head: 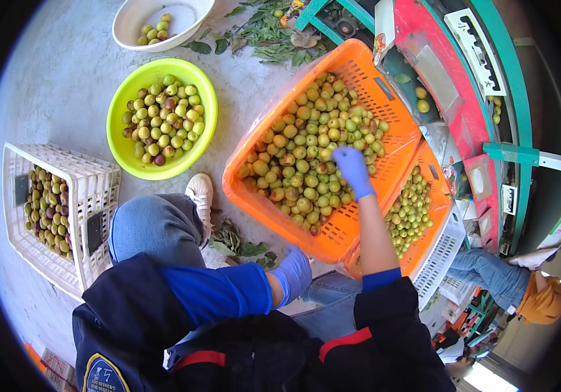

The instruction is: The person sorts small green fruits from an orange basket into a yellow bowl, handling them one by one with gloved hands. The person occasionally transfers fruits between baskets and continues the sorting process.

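Green-brown jujube-like fruits (310, 147) fill much of an orange perforated plastic crate (280, 215) lined with clear film. My right hand (351, 169), in a purple-blue glove, is over the fruits with its fingers bent down; whether it holds one cannot be told. My left hand (294, 275), gloved alike, is low beside the crate's near side, by my legs, its fingers curled and partly hidden. To the left, a yellow-green basin (210, 130) holds more of the fruits, some reddish brown. A white basin (190, 29) at the top has several green ones.
A white slatted crate (77, 171) of fruits stands at left. A second orange crate (440, 193) and a white crate (440, 259) adjoin on the right, beside a red and green sorting machine (462, 108). Leaves (280, 41) lie on the floor. Another person (501, 279) is at far right.
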{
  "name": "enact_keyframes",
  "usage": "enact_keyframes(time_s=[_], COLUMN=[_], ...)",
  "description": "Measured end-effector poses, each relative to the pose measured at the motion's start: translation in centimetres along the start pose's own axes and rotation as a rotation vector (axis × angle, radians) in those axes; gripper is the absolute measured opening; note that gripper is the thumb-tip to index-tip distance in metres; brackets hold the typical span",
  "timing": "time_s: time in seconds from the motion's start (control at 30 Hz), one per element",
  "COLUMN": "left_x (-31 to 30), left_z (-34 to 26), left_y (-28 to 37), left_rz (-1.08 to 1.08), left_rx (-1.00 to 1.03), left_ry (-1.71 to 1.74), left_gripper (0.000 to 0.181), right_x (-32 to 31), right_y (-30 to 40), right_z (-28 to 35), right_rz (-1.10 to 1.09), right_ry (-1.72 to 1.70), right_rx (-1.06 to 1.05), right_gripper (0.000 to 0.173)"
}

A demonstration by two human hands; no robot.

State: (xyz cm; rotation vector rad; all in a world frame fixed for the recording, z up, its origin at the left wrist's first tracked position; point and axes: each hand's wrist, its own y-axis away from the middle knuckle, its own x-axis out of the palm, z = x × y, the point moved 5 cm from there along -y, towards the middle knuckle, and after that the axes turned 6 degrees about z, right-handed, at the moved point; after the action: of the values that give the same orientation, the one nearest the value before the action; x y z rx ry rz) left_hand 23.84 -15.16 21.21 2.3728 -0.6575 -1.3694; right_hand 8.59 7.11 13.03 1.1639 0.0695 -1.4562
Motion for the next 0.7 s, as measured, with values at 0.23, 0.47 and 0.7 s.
enact_keyframes(time_s=[0.23, 0.47, 0.7], left_x=[0.0, -0.1, -0.3], left_z=[0.1, 0.5, 0.3], left_y=[0.0, 0.7, 0.2], left_rz=[0.006, 0.031, 0.017], left_rx=[0.004, -0.031, 0.009], left_ry=[0.002, 0.016, 0.007], left_gripper=[0.027, 0.027, 0.026], right_x=[-3.0, 0.1, -1.3], right_y=[-6.0, -10.9, -9.2], right_z=[1.3, 3.9, 3.2], right_rz=[-0.211, -0.062, -0.083], right_ry=[0.178, 0.758, 0.653], right_rx=[-0.091, -0.007, -0.035], right_gripper=[0.030, 0.032, 0.025])
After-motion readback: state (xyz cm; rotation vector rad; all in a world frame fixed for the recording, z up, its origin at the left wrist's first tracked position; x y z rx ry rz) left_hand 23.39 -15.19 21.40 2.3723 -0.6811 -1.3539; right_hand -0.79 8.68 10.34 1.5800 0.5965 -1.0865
